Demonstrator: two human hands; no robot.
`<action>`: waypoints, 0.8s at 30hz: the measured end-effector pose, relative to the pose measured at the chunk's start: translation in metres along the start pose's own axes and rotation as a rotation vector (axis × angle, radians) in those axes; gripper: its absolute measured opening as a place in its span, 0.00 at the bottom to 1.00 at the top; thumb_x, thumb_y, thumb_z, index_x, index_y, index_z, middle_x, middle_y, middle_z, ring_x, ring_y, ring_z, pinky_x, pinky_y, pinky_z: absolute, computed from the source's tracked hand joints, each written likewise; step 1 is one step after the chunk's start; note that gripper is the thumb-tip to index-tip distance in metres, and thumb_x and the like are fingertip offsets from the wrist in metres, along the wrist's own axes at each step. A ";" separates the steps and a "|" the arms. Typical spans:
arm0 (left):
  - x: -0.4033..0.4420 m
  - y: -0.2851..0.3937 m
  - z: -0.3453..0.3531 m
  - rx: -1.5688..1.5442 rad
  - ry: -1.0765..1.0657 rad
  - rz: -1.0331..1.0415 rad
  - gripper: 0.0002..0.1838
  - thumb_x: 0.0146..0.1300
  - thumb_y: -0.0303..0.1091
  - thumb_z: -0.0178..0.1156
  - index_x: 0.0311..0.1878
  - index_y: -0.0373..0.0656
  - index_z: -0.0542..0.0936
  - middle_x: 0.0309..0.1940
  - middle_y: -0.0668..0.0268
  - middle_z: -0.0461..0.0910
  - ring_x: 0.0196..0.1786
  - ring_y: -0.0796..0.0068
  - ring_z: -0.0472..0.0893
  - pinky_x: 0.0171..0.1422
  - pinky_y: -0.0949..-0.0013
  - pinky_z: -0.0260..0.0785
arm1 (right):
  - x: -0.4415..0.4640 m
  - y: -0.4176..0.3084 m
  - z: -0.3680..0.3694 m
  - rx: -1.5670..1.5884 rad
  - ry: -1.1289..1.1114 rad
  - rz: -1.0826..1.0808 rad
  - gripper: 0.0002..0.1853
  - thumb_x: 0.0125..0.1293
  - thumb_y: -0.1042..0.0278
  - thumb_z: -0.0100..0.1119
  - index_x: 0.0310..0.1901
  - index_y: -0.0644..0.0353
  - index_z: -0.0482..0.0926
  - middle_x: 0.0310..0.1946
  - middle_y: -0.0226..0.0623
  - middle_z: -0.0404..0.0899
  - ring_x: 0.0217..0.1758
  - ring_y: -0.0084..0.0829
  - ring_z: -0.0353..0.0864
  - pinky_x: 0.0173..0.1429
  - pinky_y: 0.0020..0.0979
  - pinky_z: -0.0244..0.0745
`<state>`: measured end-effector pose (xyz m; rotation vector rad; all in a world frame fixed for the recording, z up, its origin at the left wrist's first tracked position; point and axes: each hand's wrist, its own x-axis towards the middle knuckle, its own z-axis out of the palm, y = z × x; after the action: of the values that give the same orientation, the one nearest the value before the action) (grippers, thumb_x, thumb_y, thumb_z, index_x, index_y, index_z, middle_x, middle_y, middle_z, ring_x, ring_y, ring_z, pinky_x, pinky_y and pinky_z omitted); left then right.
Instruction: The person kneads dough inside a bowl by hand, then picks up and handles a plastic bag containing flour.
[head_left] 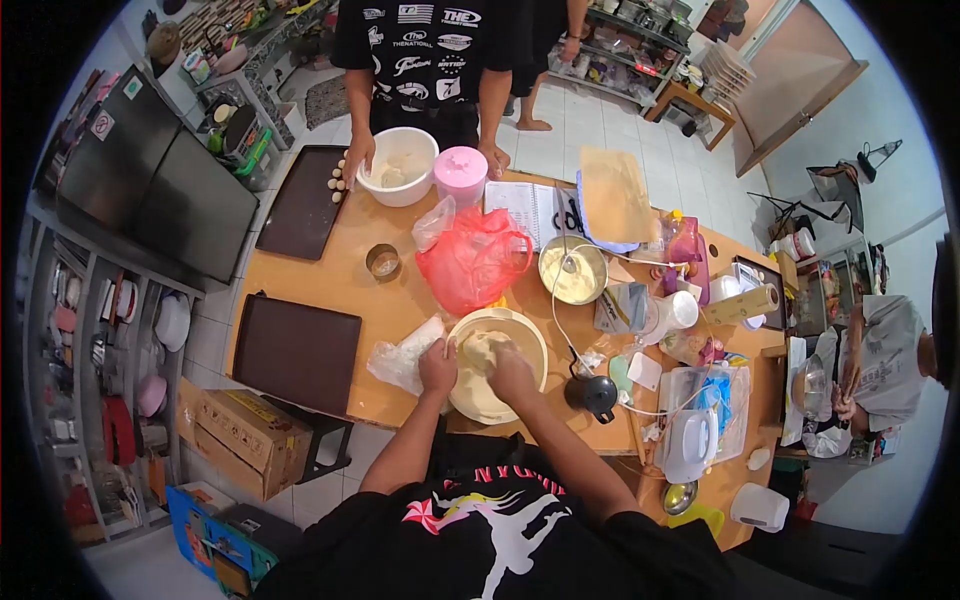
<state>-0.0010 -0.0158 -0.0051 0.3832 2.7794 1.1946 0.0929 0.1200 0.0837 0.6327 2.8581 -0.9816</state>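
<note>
The left hand (437,368) is curled around the left rim of a wide, round, cream-coloured bowl (484,404), which stands near the close edge of the light-brown wooden surface (400,300). The right hand (514,376) reaches inside that bowl, at the pale, lumpy dough (482,348); it is blurred, so I cannot tell how its fingers are set. Beside the left hand lies a crumpled clear plastic bag with white contents (398,356). Just beyond the bowl sits a bunched, translucent red plastic bag (470,268). A round metal bowl of pale yellow mixture (575,283) stands farther to the right, and a dark-brown rectangular tray (297,352) lies to the left. Across the surface, a co-worker's hand (360,160) touches a round white plastic bowl (421,180).
</note>
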 end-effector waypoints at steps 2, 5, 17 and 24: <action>-0.002 -0.006 0.005 -0.002 -0.009 0.002 0.19 0.68 0.46 0.55 0.28 0.38 0.75 0.24 0.46 0.78 0.32 0.39 0.77 0.38 0.45 0.68 | 0.014 -0.002 0.026 -0.055 -0.055 -0.030 0.25 0.57 0.70 0.59 0.57 0.64 0.71 0.47 0.60 0.77 0.56 0.56 0.76 0.58 0.46 0.73; 0.001 -0.008 0.004 -0.003 -0.004 0.012 0.20 0.67 0.46 0.55 0.28 0.38 0.75 0.24 0.45 0.78 0.32 0.39 0.77 0.38 0.45 0.68 | 0.031 -0.014 0.061 -0.300 0.106 0.022 0.21 0.56 0.70 0.59 0.52 0.65 0.75 0.44 0.53 0.78 0.54 0.53 0.78 0.53 0.46 0.76; -0.005 0.005 0.001 0.031 0.032 -0.030 0.18 0.67 0.46 0.55 0.29 0.39 0.76 0.26 0.46 0.79 0.33 0.38 0.78 0.39 0.43 0.68 | 0.010 0.019 0.048 -0.016 0.263 -0.068 0.16 0.59 0.64 0.61 0.49 0.58 0.78 0.38 0.52 0.81 0.38 0.52 0.82 0.41 0.44 0.77; -0.004 0.006 -0.003 0.065 0.027 -0.014 0.19 0.68 0.46 0.55 0.28 0.40 0.76 0.25 0.47 0.79 0.33 0.39 0.78 0.38 0.43 0.67 | -0.010 0.020 0.018 0.510 0.237 0.360 0.14 0.64 0.66 0.62 0.49 0.62 0.77 0.29 0.49 0.80 0.33 0.49 0.83 0.38 0.47 0.74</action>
<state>0.0032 -0.0148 0.0013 0.3555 2.8453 1.1169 0.1085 0.1200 0.0598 1.3247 2.5176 -1.6645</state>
